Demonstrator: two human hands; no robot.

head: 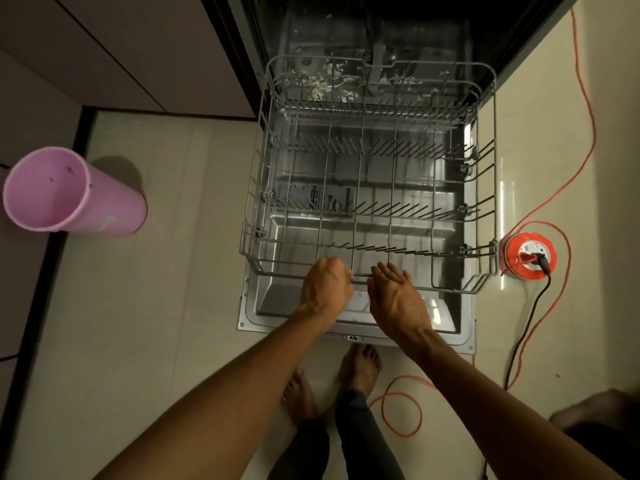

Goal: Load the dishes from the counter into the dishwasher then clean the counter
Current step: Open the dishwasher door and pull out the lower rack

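At far left on the tiled floor (pixel 173 237): pink bin (pixel 69 192), upright. Centre: dishwasher (pixel 363 46), door (pixel 450 327) down, lower rack (pixel 363 188) drawn out, bare; no dishes or bench in view, so loading judged not begun, wiping still ahead. Left hand (pixel 327 287), fingers curled round the rack's front rail. Right hand (pixel 394 296), fingers straight, holding nothing, just beside it. At right: orange cable reel (pixel 528 256), black plug seated, orange cord (pixel 585 98) trailing along the floor.

You've got no readable text here. The small mark on the dishwasher door (pixel 353 338) edge, just below your hands, is too blurred to read; same for the cord reel (pixel 530 255) face, right of your right hand (pixel 394 296).
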